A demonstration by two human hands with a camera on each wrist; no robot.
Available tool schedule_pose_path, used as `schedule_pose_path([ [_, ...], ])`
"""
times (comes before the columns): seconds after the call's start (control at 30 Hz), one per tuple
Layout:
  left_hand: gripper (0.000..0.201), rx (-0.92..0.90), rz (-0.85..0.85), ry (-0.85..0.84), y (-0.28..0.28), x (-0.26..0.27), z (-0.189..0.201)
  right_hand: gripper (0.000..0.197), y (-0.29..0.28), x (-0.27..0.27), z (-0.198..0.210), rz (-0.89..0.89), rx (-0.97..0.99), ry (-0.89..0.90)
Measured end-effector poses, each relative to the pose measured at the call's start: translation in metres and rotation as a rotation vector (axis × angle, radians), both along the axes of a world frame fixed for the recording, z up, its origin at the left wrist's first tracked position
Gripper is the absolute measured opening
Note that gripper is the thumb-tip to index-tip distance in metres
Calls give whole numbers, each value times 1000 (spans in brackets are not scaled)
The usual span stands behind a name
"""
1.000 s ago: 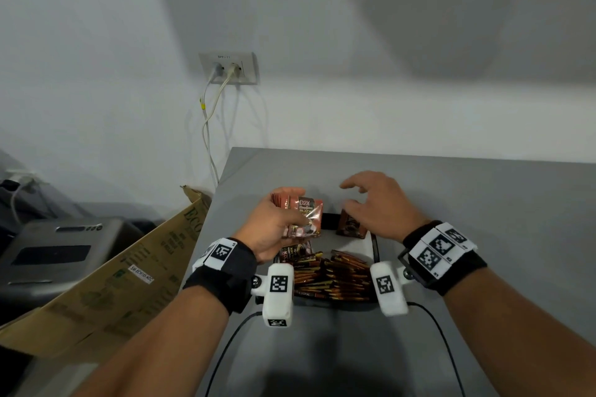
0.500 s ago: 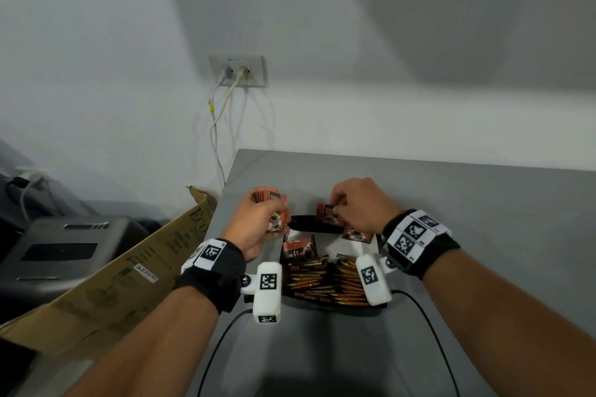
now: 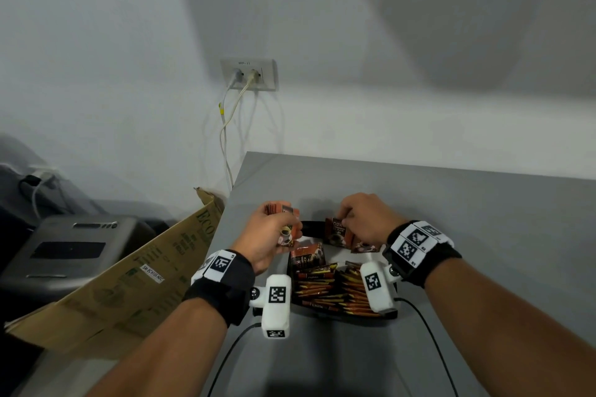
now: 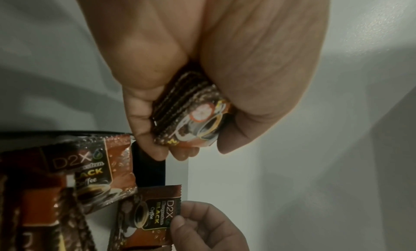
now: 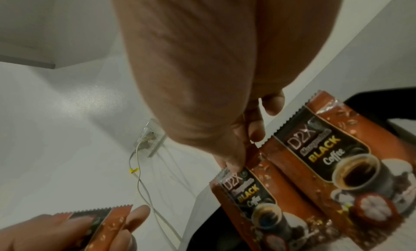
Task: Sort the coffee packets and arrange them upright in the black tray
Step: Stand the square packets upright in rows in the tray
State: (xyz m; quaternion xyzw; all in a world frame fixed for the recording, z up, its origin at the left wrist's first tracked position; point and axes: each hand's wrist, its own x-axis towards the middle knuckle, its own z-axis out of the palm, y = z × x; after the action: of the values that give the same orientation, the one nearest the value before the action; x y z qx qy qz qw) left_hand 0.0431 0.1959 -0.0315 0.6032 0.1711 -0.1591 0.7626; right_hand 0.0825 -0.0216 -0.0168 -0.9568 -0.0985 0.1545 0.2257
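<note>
So the grey table (image 3: 451, 203) is taking up the lower right of the head view, and the black tray (image 3: 309, 227) is sitting on it near its left edge, at roughly 6 o'clock of the frame. The tray's near half is already packing a row of slim stick packets (image 3: 335, 290) on edge, while its far half is holding loose D2X Black Coffee sachets.

The left hand (image 3: 267, 235) is hovering at the tray's 10 o'clock corner, fingers wrapping around a stack of sachets (image 4: 189, 110) held edge-on. The right hand (image 3: 361, 219) is working at the tray's 1 o'clock, thumb and fingertip pinching the serrated top edge of one D2X sachet (image 5: 245, 198), with another sachet (image 5: 337, 165) lying just beside it.

These look like thin glossy foil, so I'm guessing super light, floppy and kinda slippery. Pinching the crimped seal seems like the best hold, since the middle will probably just buckle. Standing them upright is likely going to need neighbours to lean on, so keeping them bunched as a stack makes sense.
</note>
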Motion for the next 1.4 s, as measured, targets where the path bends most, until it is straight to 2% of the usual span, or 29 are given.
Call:
schedule_pose_path([
  [0.4,20,-7,-33,-12,-3,-3,3,21,-2,1,-9,-33,-38,-58],
  [0.67,29,-1,-13,7,1,-5,4,30,-29,-1,3,-49,17,-75],
  [0.8,32,4,-28,-7,-4,-4,7,19,-51,-7,-5,-29,-185,-27],
  [0.9,29,-4,-50,-18,-13,-4,10,5,-53,-11,-10,-39,-189,-44],
  [1.0,21,-14,-74,-39,-17,-5,14,16,-52,-10,-11,-42,-154,-61],
  [1.4,23,3,-41,-20,-12,-10,13,21,-50,-7,-8,-15,-205,-79],
])
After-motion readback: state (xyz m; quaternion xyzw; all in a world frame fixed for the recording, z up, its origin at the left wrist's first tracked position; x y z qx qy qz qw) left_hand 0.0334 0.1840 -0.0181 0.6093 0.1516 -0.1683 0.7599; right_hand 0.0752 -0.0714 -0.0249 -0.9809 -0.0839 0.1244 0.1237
